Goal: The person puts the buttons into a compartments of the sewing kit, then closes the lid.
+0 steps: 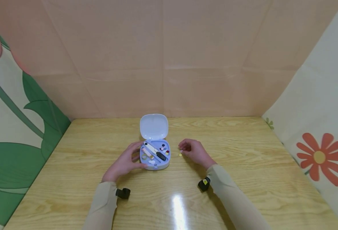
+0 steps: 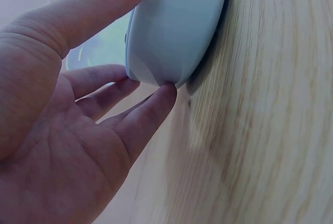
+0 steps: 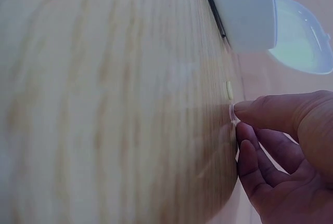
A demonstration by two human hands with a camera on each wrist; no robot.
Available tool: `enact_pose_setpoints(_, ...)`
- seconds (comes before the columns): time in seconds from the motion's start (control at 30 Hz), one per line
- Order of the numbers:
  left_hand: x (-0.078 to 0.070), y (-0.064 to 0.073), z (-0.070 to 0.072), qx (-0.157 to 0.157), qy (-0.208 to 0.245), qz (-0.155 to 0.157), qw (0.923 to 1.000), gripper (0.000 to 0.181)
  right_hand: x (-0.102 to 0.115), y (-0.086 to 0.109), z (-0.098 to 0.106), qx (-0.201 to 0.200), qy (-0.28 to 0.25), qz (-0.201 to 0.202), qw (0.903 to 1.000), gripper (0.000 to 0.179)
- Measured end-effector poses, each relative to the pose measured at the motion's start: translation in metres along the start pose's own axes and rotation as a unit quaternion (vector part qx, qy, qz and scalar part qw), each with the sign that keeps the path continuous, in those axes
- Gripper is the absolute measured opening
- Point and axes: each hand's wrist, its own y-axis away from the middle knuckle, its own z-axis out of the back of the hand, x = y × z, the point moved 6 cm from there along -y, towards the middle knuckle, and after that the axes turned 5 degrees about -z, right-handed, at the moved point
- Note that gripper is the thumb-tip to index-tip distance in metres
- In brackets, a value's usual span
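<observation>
An open light-blue sewing box (image 1: pixel 159 166) stands on the table with its lid (image 1: pixel 153 126) tipped back. My left hand (image 1: pixel 125 161) holds its left side, thumb at the front and fingers along the wall. In the left wrist view the fingertips (image 2: pixel 167 91) touch the box wall (image 2: pixel 171 26). To the right of the box, my right hand (image 1: pixel 197 152) pinches a small pale button (image 3: pixel 232 112) at the tabletop between thumb and fingertips. Close by lies a yellow button (image 1: pixel 180 155). Inside the box, several small coloured buttons (image 1: pixel 163 149) sit in the right compartment.
Diagonally across the box lies a long white tool with a black end (image 1: pixel 161 156). A pinkish strip (image 1: pixel 147 153) and a yellowish ring (image 1: pixel 144 157) fill its left compartment. The wooden table (image 1: pixel 243 143) ends at a plain backdrop (image 1: pixel 163 64).
</observation>
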Motion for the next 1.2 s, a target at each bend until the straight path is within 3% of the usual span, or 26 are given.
enact_pose_setpoints(0.6,0.001,-0.0003,-0.0006,0.001,0.002,0.002,1.0,0.09,-0.0041,-0.0034,-0.0037,0.004,0.018,-0.033,0.9993,0.019)
enact_pose_setpoints(0.87,0.0005,-0.0004,-0.0007,-0.001,0.002,0.001,1.0,0.089,-0.0042,-0.0033,-0.0035,0.006,0.024,-0.014,0.9996,0.018)
enact_pose_setpoints(1.2,0.0011,-0.0004,-0.0002,-0.003,0.003,0.009,1.0,0.088,-0.0039,-0.0037,-0.0029,0.004,0.03,-0.029,0.9991,0.018)
